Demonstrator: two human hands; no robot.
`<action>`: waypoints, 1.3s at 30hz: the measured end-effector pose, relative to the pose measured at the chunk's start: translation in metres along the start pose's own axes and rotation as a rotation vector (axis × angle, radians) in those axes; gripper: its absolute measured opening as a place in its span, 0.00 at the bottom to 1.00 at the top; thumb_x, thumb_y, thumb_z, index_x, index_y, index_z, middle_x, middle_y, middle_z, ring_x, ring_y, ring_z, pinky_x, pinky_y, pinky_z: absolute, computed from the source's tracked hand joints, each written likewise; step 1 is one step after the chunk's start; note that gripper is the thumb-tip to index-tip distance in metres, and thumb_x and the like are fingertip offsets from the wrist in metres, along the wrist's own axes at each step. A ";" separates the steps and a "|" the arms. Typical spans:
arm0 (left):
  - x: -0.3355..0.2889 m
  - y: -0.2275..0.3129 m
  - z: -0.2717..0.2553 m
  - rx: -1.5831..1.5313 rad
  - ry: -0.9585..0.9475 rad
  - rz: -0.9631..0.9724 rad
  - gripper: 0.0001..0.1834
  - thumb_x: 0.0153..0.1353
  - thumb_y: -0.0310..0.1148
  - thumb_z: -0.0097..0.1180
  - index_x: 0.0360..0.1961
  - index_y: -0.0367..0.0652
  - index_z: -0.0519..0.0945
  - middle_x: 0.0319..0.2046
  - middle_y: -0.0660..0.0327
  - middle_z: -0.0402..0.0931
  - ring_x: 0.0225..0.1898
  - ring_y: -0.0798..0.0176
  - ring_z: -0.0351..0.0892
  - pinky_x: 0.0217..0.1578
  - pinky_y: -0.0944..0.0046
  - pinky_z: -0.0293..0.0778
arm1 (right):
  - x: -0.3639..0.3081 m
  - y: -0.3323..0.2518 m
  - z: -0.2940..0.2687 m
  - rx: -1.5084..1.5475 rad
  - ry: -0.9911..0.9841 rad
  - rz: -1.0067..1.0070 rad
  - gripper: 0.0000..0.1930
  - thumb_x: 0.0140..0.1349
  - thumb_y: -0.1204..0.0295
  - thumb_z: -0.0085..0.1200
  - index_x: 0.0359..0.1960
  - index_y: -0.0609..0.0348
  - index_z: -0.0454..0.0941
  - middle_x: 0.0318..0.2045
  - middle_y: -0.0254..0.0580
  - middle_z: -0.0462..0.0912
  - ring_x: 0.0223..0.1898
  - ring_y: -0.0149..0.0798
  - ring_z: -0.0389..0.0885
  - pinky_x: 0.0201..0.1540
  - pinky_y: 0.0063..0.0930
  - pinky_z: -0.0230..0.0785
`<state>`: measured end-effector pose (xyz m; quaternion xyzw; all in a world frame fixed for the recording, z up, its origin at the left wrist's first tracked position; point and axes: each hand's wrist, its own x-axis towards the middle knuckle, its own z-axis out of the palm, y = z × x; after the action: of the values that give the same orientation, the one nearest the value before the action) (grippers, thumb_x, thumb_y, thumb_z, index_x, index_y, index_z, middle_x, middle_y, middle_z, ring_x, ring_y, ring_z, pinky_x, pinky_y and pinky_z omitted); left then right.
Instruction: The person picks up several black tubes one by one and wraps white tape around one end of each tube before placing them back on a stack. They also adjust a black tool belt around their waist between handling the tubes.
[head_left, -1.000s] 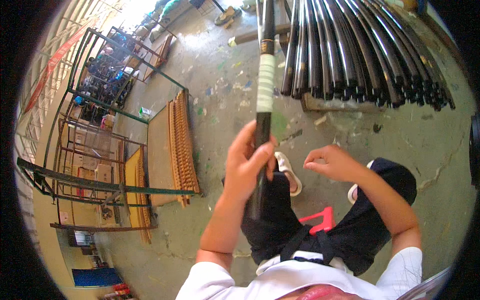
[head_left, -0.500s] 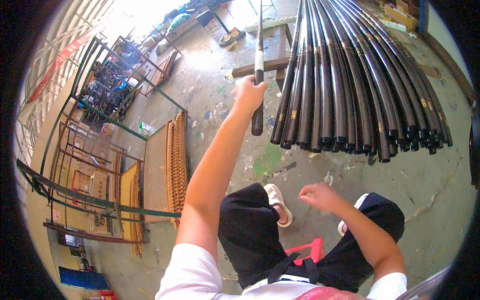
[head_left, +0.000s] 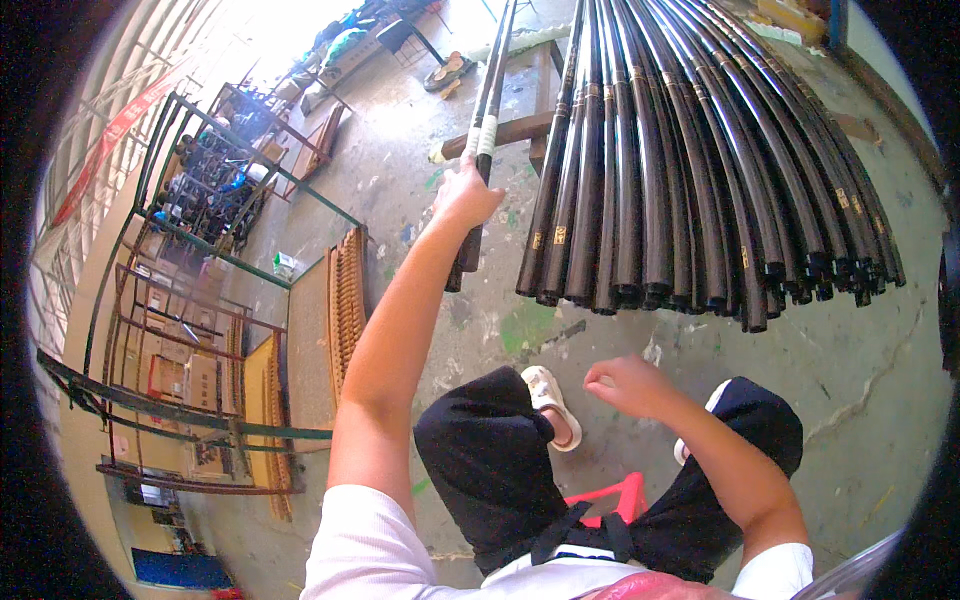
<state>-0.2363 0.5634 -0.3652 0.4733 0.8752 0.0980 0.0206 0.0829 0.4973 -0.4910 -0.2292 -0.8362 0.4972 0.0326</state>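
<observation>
My left hand (head_left: 466, 196) is stretched forward and grips a long black rod (head_left: 482, 150) with a pale band, just left of a large bundle of black rods (head_left: 680, 170). The bundle lies across a wooden trestle (head_left: 520, 125), its open butt ends pointing toward me. My right hand (head_left: 622, 385) hovers above my right knee, fingers loosely curled and holding nothing. I am seated on a red stool (head_left: 610, 495), wearing black trousers and pale shoes (head_left: 552, 405).
A green metal rack (head_left: 215, 190) with dark parts stands at left. Wooden grooved racks (head_left: 348, 300) and flat boards lie on the stained concrete floor. Shelving with boxes (head_left: 180, 370) is at lower left. A cracked floor patch is at right.
My left arm has extended forward, carrying the single rod away from my lap to beside the bundle. My right hand stays near my knee.
</observation>
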 end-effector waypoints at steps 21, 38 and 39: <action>-0.034 0.129 -0.025 -0.029 0.096 0.262 0.37 0.53 0.50 0.60 0.54 0.32 0.68 0.49 0.41 0.74 0.53 0.46 0.74 0.54 0.55 0.69 | -0.006 0.004 0.009 -0.061 0.008 -0.014 0.13 0.57 0.60 0.50 0.38 0.51 0.82 0.36 0.44 0.84 0.39 0.50 0.81 0.43 0.44 0.73; -0.055 0.195 -0.044 0.188 0.066 0.293 0.37 0.46 0.63 0.58 0.31 0.31 0.83 0.35 0.44 0.81 0.39 0.47 0.82 0.42 0.53 0.76 | -0.017 -0.002 0.015 -0.078 0.072 -0.063 0.10 0.58 0.62 0.52 0.36 0.51 0.81 0.33 0.45 0.83 0.37 0.51 0.81 0.39 0.43 0.72; -0.051 0.195 -0.044 0.198 0.067 0.277 0.36 0.45 0.62 0.58 0.31 0.32 0.83 0.35 0.44 0.81 0.39 0.47 0.82 0.42 0.53 0.76 | -0.017 -0.001 0.015 -0.076 0.071 -0.059 0.10 0.58 0.63 0.53 0.36 0.52 0.81 0.32 0.46 0.83 0.36 0.52 0.81 0.39 0.43 0.72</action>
<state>-0.0529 0.6187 -0.2875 0.5856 0.8071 0.0291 -0.0690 0.0933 0.4773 -0.4945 -0.2230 -0.8591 0.4555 0.0681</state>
